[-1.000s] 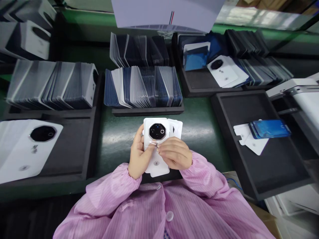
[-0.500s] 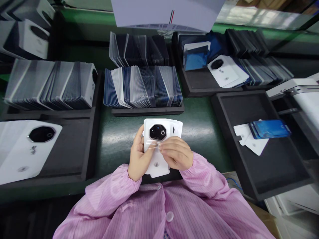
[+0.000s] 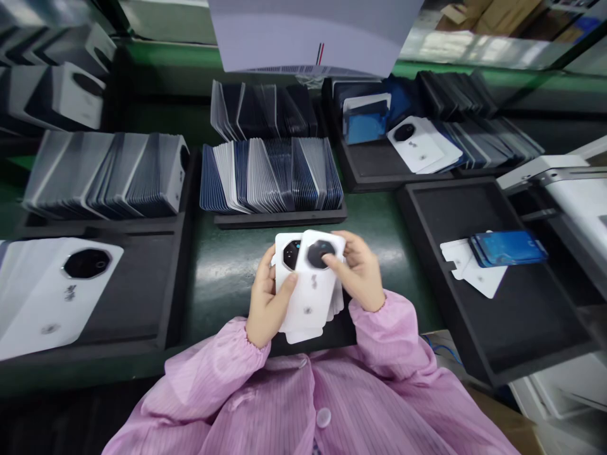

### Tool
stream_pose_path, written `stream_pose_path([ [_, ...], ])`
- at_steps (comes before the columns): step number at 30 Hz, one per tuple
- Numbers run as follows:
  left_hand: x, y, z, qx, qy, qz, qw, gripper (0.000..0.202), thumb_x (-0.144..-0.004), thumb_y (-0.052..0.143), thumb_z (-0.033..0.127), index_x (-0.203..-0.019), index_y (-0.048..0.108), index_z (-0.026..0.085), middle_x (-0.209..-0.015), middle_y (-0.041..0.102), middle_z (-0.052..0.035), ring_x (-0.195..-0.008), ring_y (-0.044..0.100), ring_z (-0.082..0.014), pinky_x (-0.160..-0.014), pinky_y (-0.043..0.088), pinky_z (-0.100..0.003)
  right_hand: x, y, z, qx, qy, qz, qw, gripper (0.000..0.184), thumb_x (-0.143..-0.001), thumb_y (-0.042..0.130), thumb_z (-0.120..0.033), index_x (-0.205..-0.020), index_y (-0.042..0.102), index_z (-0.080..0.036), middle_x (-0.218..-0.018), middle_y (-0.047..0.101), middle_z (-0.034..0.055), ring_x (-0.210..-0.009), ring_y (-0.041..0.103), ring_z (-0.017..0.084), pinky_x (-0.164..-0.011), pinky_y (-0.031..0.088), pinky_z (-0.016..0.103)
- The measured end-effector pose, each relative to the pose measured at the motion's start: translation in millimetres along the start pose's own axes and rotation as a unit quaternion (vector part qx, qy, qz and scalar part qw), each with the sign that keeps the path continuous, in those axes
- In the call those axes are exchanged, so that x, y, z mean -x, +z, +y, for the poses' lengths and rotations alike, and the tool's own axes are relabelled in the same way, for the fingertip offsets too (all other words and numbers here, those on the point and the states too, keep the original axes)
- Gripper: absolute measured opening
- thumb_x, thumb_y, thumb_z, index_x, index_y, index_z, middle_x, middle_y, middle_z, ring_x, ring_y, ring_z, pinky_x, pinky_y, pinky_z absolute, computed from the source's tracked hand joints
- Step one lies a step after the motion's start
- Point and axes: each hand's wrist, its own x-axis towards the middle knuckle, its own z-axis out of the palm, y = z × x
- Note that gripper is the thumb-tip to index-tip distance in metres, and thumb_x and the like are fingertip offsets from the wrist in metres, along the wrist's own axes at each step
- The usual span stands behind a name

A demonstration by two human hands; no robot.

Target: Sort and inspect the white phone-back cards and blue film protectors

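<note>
My left hand [image 3: 266, 302] is closed around the left side of a small stack of white phone back panels [image 3: 283, 277] with dark camera areas, its thumb lying on the front. My right hand [image 3: 361, 273] pinches the upper right of another white panel [image 3: 313, 294], thumb on its dark camera area. This panel lies tilted over the stack and covers much of it. Lower edges of further white sheets stick out below and to the right. Both hands are above the green table [image 3: 218, 265], close to my body.
A black tray [image 3: 279, 218] with rows of upright panels stands ahead. At left, another black tray [image 3: 137, 284] has fanned white panels [image 3: 61, 303]. The right tray [image 3: 455, 212] holds white sheets [image 3: 488, 278] and blue-filmed pieces [image 3: 509, 246]. A white sheet [image 3: 313, 31] hangs above.
My right hand has moved from the middle of the stack to its upper right and now grips a separate panel over it. The clear film strip seen under my fingers no longer shows.
</note>
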Motion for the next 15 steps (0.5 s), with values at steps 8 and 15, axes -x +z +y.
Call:
stream_pose_path([
  [8, -7, -7.1, 4, 0.024, 0.035, 0.081, 0.996, 0.042, -0.084, 0.066, 0.031, -0.122, 0.049, 0.026, -0.103, 0.071, -0.0033, -0.087, 0.069, -0.0151, -0.074, 0.055, -0.025, -16, -27, 17, -0.066, 0.093, 0.015, 0.993, 0.034, -0.075, 0.072, -0.034, -0.102, 0.055, -0.022, -0.086, 0.068, 0.0013, -0.075, 0.067, 0.017, -0.065, 0.056, 0.031],
  [15, -4, -0.5, 3, -0.009, -0.004, 0.017, 1.0, 0.042, -0.083, 0.065, 0.032, -0.12, 0.047, 0.022, -0.109, 0.069, -0.0076, -0.088, 0.069, -0.0173, -0.073, 0.055, -0.028, -2, 10, 12, 0.216, -0.088, 0.037, 0.972, 0.025, -0.076, 0.07, -0.025, -0.1, 0.063, -0.02, -0.104, 0.06, 0.0102, -0.102, 0.058, 0.028, -0.088, 0.05, 0.048],
])
